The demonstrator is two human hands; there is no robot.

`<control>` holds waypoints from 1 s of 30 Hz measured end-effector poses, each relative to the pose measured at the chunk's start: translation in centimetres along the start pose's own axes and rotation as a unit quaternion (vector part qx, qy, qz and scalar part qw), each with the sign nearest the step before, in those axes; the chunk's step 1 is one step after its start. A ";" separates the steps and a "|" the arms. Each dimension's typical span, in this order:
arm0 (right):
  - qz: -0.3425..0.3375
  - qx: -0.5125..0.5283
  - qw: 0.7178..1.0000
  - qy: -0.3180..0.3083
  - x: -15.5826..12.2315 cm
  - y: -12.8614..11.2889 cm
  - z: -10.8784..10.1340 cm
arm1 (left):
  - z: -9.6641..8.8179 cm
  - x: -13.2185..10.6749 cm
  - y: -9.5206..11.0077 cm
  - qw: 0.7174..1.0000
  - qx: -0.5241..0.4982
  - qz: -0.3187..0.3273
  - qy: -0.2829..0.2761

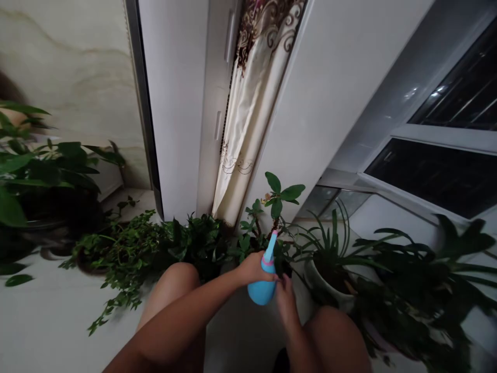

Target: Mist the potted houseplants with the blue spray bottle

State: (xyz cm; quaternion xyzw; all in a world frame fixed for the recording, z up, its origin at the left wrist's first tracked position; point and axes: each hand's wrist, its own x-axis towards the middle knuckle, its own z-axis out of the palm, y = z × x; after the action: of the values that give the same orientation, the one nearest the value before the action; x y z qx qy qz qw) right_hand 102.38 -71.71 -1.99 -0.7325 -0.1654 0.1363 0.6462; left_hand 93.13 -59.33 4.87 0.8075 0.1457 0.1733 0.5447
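Observation:
A small blue squeeze bulb [262, 287] with a pink band and a long blue nozzle points up toward a thin-stemmed potted plant [276, 199]. My left hand [254, 268] is wrapped round the bulb's upper part. My right hand [286, 296] touches the bulb's lower right side with curled fingers. Both hands hover over my bare knees [174, 282], close to the plants on the floor.
Potted plants line the floor: a trailing leafy one [128, 254] at left, a large-leaf plant [42, 171] far left, a white pot with grassy leaves [330, 264], dark foliage [419, 290] at right. A cream curtain [248, 119], white wall panels and a dark window [438, 176] stand behind.

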 end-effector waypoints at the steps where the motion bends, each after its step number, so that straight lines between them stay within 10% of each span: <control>1: -0.022 -0.006 1.000 -0.004 0.1 -0.7 -0.2 | 0.0 0.0 -0.3 1.000 0.021 -0.004 0.012; 6: -0.136 -0.012 0.973 -0.186 0.5 -4.6 0.4 | 0.3 -0.2 -2.2 0.994 0.099 0.039 -0.003; 15: -0.209 -0.096 0.970 -0.083 2.8 -5.7 -0.3 | 1.5 -0.9 -2.2 0.986 -0.138 0.067 -0.067; 18: -0.221 -0.049 0.973 -0.039 3.3 -6.2 -2.2 | 2.9 -1.1 -2.6 0.957 -0.268 -0.109 0.004; 21: -0.189 -0.004 0.981 -0.036 3.6 -6.5 -2.6 | 4.4 -1.5 -3.6 0.869 -0.403 -0.276 -0.082; 30: -0.196 -0.169 0.966 0.016 2.4 -5.6 1.1 | 7.3 -3.6 -4.8 0.767 -0.515 -0.383 -0.014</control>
State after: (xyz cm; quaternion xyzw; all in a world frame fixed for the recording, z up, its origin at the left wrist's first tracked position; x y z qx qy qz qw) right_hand 103.69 -69.11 3.43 -0.7863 -0.3160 -0.0341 0.5299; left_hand 92.83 -65.17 -2.53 0.2856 0.3241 -0.0119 0.9018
